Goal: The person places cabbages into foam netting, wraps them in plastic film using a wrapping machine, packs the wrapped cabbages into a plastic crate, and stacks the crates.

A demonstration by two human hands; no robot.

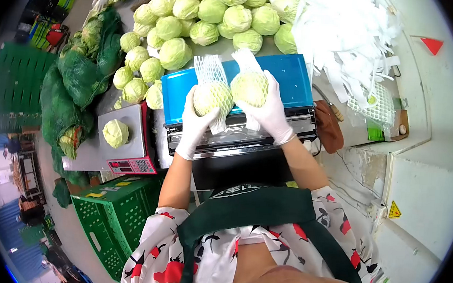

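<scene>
My left hand, in a white glove, is closed round a pale green cabbage in a white foam net sleeve. A second netted cabbage sits in my right hand, also gloved, its fingers along the right side. The two cabbages are side by side, almost touching, and the loose sleeve ends stick out above and below them. Under both is the blue top of a machine with a metal front edge. My fingertips are partly hidden behind the cabbages.
Bare cabbages are heaped behind the machine, with white foam sleeves piled to the right. A scale on the left carries one cabbage. Green net sacks and a green crate stand further left. Another person's hand shows at top left.
</scene>
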